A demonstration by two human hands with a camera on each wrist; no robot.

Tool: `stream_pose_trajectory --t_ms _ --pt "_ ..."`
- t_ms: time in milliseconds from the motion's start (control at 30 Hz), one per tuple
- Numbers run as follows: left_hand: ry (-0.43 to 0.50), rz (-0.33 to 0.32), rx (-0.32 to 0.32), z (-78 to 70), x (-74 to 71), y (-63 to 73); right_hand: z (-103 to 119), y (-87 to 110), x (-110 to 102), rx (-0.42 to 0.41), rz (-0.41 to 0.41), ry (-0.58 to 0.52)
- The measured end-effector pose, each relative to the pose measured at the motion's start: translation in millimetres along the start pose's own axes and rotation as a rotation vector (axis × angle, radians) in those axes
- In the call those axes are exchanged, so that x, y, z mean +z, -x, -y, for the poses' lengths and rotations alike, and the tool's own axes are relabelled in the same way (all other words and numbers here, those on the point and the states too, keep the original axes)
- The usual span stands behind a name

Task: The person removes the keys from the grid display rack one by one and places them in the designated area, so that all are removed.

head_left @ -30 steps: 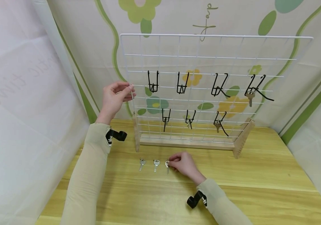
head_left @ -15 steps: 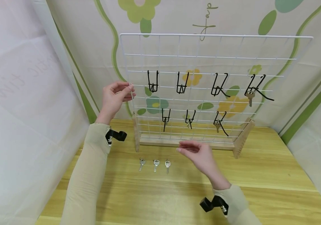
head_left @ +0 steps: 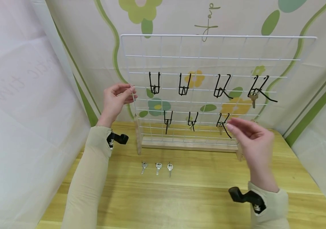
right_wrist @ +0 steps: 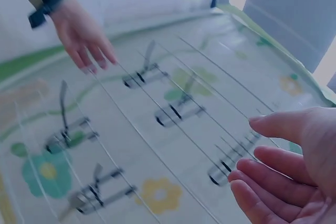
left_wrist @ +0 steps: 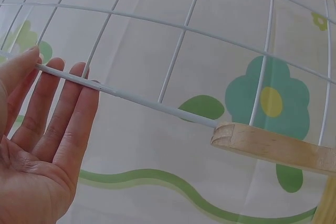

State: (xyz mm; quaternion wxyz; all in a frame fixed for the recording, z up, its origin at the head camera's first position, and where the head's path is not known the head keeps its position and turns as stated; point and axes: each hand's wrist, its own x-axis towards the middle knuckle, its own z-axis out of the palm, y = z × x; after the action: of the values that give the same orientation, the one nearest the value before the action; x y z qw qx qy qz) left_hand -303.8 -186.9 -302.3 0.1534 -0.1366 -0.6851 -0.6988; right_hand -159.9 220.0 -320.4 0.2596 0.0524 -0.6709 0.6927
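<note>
My left hand (head_left: pixel 114 101) pinches the left edge of a white wire grid panel (head_left: pixel 163 58); in the left wrist view the thumb and fingers (left_wrist: pixel 68 124) meet at that wire. In front of the lower right hook (head_left: pixel 227 131) my right hand (head_left: pixel 255 146) is raised in the air, thumb and fingers apart and nothing between them, as the right wrist view also shows. Three silver keys, a left one (head_left: pixel 144 167), a middle one (head_left: pixel 158 168) and a right one (head_left: pixel 170 169), lie in a row on the wooden table (head_left: pixel 163 200). A brass-coloured key (head_left: pixel 253 99) hangs on the upper right hook.
Black hooks such as the upper left one (head_left: pixel 154 86) stick out from the grid in two rows. Small keys hang on the lower hooks, one on the middle hook (head_left: pixel 193 122). A wooden base (head_left: pixel 186 145) supports the panel. Behind it hangs a flowered cloth (head_left: pixel 94 41).
My right hand has let go of the rightmost table key, lifted, and moved right and up to the lower right hook. The left hand has stayed on the grid's edge.
</note>
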Motion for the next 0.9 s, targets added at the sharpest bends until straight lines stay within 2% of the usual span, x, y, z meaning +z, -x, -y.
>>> stream_pose_trajectory --t_ms 167,300,567,733,900 --pt "0.001 0.004 0.004 0.9 -1.1 0.0 -1 -27.0 -27 0.064 -0.156 -0.132" --pt "0.001 0.009 0.005 1.4 -2.0 0.3 -4 -46.5 -45 0.090 -0.202 -0.132" --pt "-0.004 0.016 0.003 1.0 -2.0 0.6 -9 -72.1 -63 0.149 -0.196 -0.074" --pt "-0.008 0.012 0.006 0.8 -1.5 0.1 -12 -82.5 -66 0.173 -0.159 -0.076" --pt "0.012 0.015 0.011 1.8 -0.8 -0.4 -12 -92.3 -63 0.162 -0.137 -0.075"
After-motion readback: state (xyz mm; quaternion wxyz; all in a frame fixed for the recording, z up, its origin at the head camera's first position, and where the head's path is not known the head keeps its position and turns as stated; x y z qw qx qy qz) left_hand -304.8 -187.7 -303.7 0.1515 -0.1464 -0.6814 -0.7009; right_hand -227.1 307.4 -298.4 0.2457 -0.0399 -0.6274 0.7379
